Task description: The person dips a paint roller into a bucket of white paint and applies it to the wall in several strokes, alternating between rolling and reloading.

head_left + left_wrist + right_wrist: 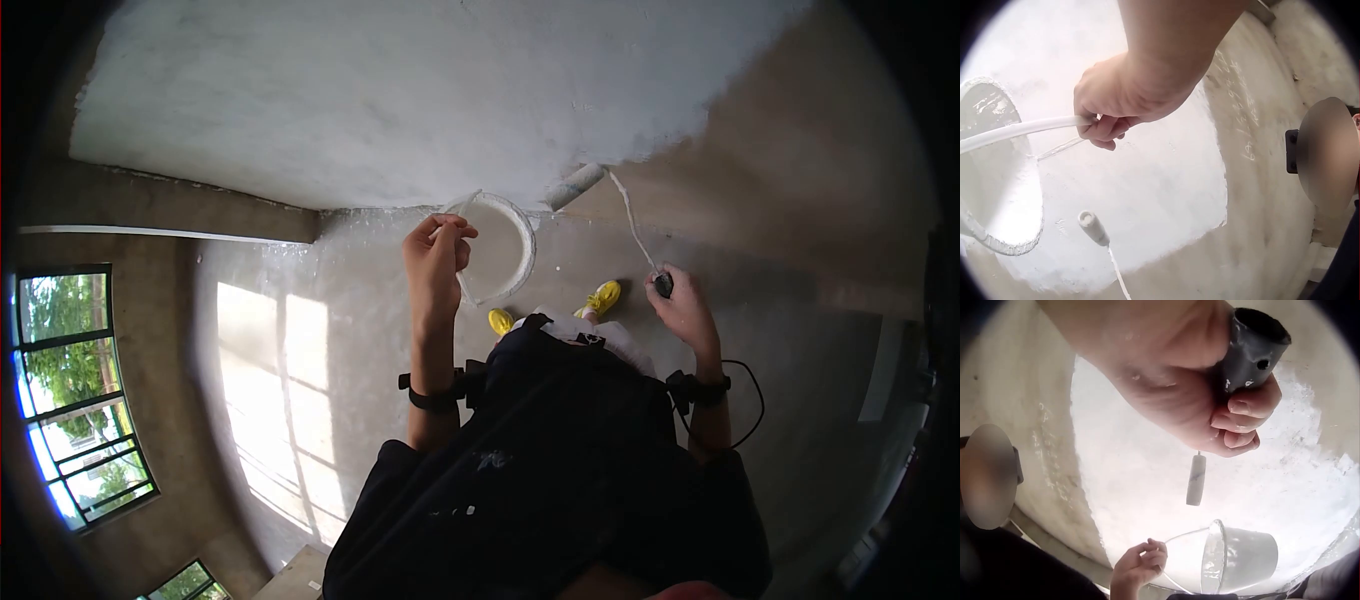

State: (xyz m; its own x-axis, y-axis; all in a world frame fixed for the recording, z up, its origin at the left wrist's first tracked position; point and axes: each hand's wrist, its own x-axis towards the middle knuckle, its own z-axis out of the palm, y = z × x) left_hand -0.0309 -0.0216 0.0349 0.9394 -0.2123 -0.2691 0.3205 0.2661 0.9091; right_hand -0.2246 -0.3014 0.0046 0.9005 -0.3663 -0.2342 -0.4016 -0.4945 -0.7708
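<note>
In the head view my left hand (438, 262) grips the thin handle of a white bucket (522, 235), which hangs beside it near the wall. The left wrist view shows curled fingers of the left hand (1116, 100) round the white handle (1022, 129), with wet white paint inside the bucket (1038, 215). My right hand (688, 308) holds the black grip (663, 285) of a paint roller. Its whitish roller head (577, 187) lies close to the lower part of the painted wall. In the right wrist view, the right hand (1210, 400) wraps the dark grip (1250, 353).
White paint (380, 100) covers much of the wall, beside bare brown plaster (800, 170). A ledge (200, 200) juts out at the left. Yellow shoes (603, 298) stand on the grey floor (380, 300), with windows (75, 370) at far left.
</note>
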